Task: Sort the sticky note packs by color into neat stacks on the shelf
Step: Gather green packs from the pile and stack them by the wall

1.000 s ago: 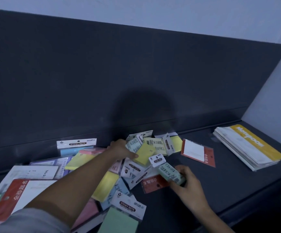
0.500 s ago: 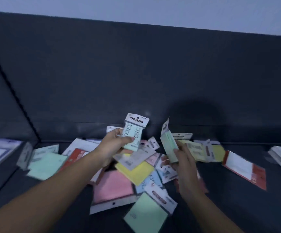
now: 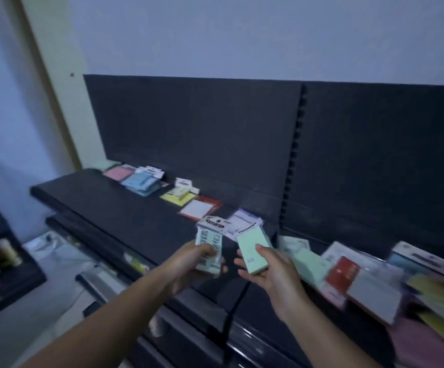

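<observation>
The left hand (image 3: 189, 264) is clasped round a mint sticky note pack (image 3: 210, 244) and the right hand (image 3: 271, 272) round a second green pack (image 3: 251, 248), both held near the shelf's (image 3: 109, 203) front edge, and these are likely best laid flush on the green stack (image 3: 106, 163) at its back-left corner.

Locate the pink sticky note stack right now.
Head view: the flat pink sticky note stack lies near the far left end of the black shelf, beside the light blue stack.

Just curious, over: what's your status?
Left hand grips printed green pack. Right hand holds plain green pack. Sorted stacks lie on shelf ahead, nothing blocking.
</observation>
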Motion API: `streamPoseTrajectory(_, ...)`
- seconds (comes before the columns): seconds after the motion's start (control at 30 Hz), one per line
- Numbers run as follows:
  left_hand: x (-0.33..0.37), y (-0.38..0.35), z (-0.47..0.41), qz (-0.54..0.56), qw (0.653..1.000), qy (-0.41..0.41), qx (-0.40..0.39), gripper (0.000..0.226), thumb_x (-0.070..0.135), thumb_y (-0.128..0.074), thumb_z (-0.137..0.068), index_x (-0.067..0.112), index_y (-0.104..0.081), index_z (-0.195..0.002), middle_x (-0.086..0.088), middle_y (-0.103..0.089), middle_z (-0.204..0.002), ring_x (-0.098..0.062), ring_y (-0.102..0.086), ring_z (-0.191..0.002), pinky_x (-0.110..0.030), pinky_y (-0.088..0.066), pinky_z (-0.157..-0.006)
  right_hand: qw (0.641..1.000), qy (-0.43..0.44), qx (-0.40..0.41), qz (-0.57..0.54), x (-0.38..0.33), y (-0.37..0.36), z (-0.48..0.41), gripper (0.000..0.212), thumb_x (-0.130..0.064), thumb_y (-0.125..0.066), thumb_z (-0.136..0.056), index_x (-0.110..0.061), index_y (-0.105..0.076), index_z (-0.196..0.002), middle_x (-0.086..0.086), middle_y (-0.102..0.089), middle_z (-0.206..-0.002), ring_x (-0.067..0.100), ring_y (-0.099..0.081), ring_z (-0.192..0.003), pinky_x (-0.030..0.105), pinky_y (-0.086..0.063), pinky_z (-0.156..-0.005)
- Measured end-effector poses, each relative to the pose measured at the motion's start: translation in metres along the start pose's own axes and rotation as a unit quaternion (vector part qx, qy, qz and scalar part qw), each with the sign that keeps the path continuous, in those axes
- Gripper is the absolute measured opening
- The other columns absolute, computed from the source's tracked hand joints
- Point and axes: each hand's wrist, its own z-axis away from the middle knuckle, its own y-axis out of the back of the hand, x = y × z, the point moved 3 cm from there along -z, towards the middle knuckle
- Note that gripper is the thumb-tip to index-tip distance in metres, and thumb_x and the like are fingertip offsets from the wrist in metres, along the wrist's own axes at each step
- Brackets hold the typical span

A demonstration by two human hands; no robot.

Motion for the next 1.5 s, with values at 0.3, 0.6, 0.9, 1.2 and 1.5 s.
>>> streamPoseTrajectory(0.3,-0.007,0.186,-0.001,0.091,0.989,0.062,0.099,0.003,0.005,-0.047,-0.088,0.005,-0.048,-0.085,-0.008,-0.048,-0.060,-0.019,-0.045,-0.050,-0.028,-0.042,-0.051,0.993,-0.027,-0.022,0.114,0.086,-0.167,-0.044,0.017,-0.016,-0.058,-0.091,-0.017,-0.066,-0.106,0.005,-0.073,-0.096,0.022,-0.066,-0.093,0.033,-0.051,-0.078)
streamPoseTrajectory(0.6,0.011,0.286,-0.032,0.056,0.986,0.092,0.129,0.022,0.034,-0.053,-0.086,0.016,-0.055,-0.073,-0.001,-0.043,-0.064,-0.012,-0.034,-0.045,-0.023,-0.023,-0.047,0.984,-0.029,-0.072,0.159,0.107,-0.267,-0.111,0.020,-0.010,-0.059,-0.088,-0.017,-0.066,-0.106,0.006,-0.073,-0.094,0.020,-0.067,-0.087,0.025,-0.047,-0.062)
streamPoseTrajectory(0.9,0.080,0.379,-0.104,0.043,0.981,0.052,0.180,0.044,0.047,-0.037,-0.094,0.015,-0.055,-0.070,0.005,-0.051,-0.045,-0.007,-0.043,-0.034,-0.013,-0.028,-0.035,0.978,-0.029,-0.111,0.172,0.113,-0.362,-0.212,0.021,0.000,-0.054,-0.087,-0.021,-0.058,-0.091,0.006,-0.070,-0.096,0.023,-0.065,-0.088,0.039,-0.049,-0.076)
streamPoseTrajectory(1.2,0.084,0.473,-0.165,0.045,0.981,0.063,0.177,0.024,0.023,-0.042,-0.098,0.006,-0.058,-0.105,-0.008,-0.065,-0.086,-0.018,-0.059,-0.069,-0.025,-0.042,-0.056,0.980,-0.056,-0.088,0.168,0.139,-0.430,-0.279,0.028,0.008,-0.048,-0.087,-0.015,-0.056,-0.101,0.004,-0.069,-0.092,0.020,-0.065,-0.081,0.039,-0.052,-0.076)
streamPoseTrajectory(1.5,0.116,0.566,-0.224,0.004,0.993,0.080,0.088,0.014,0.016,-0.046,-0.098,0.009,-0.057,-0.094,-0.007,-0.066,-0.081,-0.016,-0.062,-0.070,-0.022,-0.049,-0.045,0.989,-0.101,0.072,0.082,0.166,-0.493,-0.338,0.030,0.007,-0.048,-0.087,-0.007,-0.053,-0.113,0.014,-0.063,-0.099,0.025,-0.061,-0.084,0.034,-0.050,-0.060)
